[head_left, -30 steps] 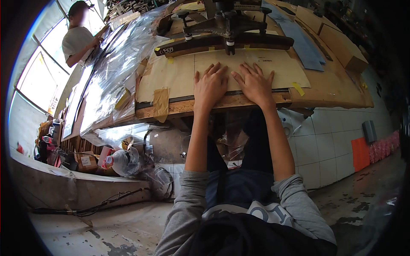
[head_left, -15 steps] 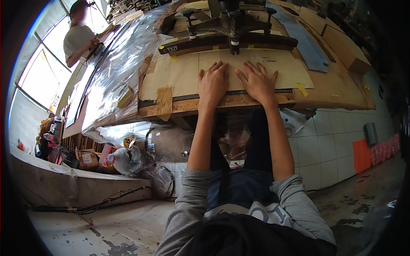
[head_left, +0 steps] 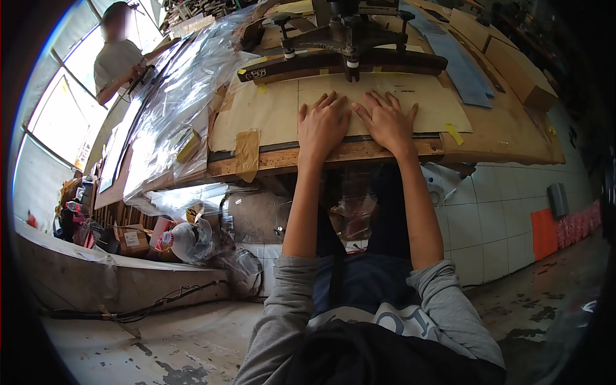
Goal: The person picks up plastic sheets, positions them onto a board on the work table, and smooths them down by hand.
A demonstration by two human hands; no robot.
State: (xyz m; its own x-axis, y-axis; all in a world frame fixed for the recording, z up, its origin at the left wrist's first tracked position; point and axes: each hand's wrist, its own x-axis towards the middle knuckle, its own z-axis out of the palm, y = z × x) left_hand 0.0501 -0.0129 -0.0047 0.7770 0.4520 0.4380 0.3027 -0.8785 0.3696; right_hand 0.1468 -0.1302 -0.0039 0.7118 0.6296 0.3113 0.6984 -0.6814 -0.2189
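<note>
Both palms rest on a pale, thin board lying along the front of the worktable. My left hand lies flat on it with fingers stretched forward, holding nothing. Beside it, a small gap to the right, my right hand also lies flat, fingers and thumb apart. Just beyond my fingertips a dark pressing bar spans the board, fixed under a black metal machine head. Brown tape hangs over the table's front edge, left of my hands.
Clear plastic sheeting covers the table's left side. A blue-grey strip and a cardboard box lie on the right. At the far left a person stands holding a dark object. Below sit a small carton and bags.
My left hand has shifted very slightly, its fingers a little more spread to the right. My right hand stays nearly where it was. The other person's arm has reached further out over the sheeting.
</note>
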